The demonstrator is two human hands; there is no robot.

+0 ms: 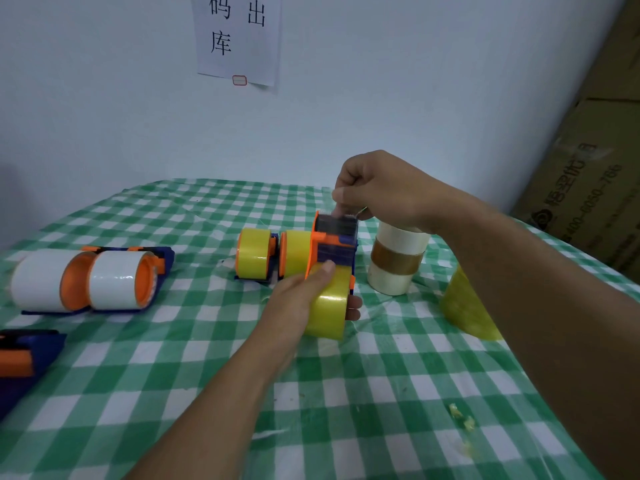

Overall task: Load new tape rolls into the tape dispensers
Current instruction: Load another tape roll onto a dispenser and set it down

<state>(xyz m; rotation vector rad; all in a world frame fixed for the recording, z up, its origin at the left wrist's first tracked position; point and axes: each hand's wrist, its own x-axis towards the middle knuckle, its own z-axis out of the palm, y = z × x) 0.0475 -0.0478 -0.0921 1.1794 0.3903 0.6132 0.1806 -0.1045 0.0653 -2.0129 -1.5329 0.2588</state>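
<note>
White-roll dispensers (pixel 93 278) sit far left on the checked cloth (pixel 346 410). A roll stack (pixel 398 259) crowds in just beside my R wrist, w/ a loose yellow roll (pixel 467 306) under that forearm. My L hand (pixel 298 299) grips the yellow tape roll (pixel 330 306) low on the orange-blue dispenser (pixel 334 244). My R hand (pixel 384 188) pinches its top edge, fingers curled tight.

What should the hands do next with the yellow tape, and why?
The left hand grips the yellow roll fitted to the orange-and-blue dispenser. The right hand pinches something thin just above its top, likely the tape end. So the next move is probably to draw that end further over the top and press it down.
</note>
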